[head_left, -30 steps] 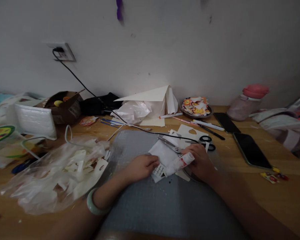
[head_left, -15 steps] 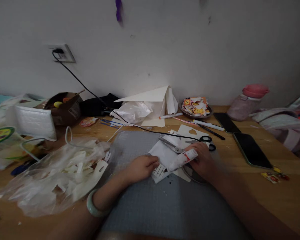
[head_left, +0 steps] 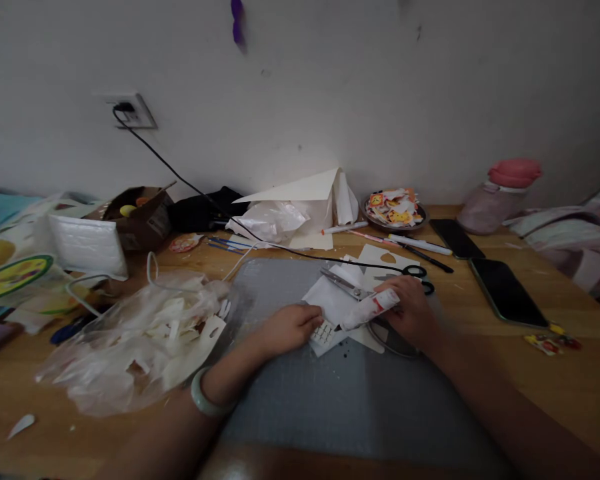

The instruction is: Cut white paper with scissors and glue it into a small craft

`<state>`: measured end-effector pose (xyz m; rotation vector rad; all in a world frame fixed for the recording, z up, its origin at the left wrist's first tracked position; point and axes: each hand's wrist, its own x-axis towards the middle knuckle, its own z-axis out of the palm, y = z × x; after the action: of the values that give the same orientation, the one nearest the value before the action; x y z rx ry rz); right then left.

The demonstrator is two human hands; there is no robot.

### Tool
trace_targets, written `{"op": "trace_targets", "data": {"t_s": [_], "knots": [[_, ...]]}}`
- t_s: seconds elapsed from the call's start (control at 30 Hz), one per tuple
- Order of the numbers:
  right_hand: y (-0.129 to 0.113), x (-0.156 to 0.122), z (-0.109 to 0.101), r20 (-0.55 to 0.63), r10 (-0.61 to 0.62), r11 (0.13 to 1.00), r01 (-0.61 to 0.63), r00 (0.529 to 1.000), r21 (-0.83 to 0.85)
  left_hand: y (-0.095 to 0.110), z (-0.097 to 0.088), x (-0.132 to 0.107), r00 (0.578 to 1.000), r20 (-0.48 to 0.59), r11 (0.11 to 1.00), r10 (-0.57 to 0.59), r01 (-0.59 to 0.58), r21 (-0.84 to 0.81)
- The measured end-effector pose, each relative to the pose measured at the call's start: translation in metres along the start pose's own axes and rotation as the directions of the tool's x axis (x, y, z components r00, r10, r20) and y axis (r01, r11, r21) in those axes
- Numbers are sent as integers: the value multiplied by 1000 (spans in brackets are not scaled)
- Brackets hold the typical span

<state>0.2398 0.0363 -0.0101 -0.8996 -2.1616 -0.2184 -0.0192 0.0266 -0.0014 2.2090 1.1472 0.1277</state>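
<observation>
My right hand (head_left: 413, 313) is closed round the end of a crumpled white tube (head_left: 367, 310) with red print. The tube lies tilted, its dark tip pointing down and left at a white card with a grid of small pale pieces (head_left: 323, 332). At the card's left edge, the fingers of my left hand (head_left: 293, 330) are pressed together and hold it. Behind the tube, scissors (head_left: 347, 285) with metal blades rest on white paper (head_left: 325, 297). A round dark object (head_left: 397, 340) is partly hidden under my right hand. Dark specks dot the grey mat (head_left: 290, 407).
A clear plastic bag of paper scraps (head_left: 145, 353) lies left of the mat. Behind are pens (head_left: 420, 245), a bowl of cut-outs (head_left: 395, 210) and a black cable (head_left: 260, 240). Two phones (head_left: 507, 291) and a pink-lidded bottle (head_left: 497, 193) stand or lie at right.
The view has shifted slightly, so most things appear a little farther right. Both hands keep their hold, and the tube stays tilted over the card.
</observation>
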Motion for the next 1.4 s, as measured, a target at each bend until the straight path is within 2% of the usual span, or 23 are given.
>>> {"op": "trace_targets", "data": {"t_s": [0.27,1.1,1.4], "knots": [[-3,-2,4,25,31,999,-32,999,10,1,0,0,1000,-1,1000,-16,16,20],[-13,-5,6,32,-33,999,32,999,26,3,-1,0,1000,-3,999,-17,17,36],[-4,-5,3,42,-7,1000,7,999,0,3,0,0,1000,-5,999,-22,22,34]]}}
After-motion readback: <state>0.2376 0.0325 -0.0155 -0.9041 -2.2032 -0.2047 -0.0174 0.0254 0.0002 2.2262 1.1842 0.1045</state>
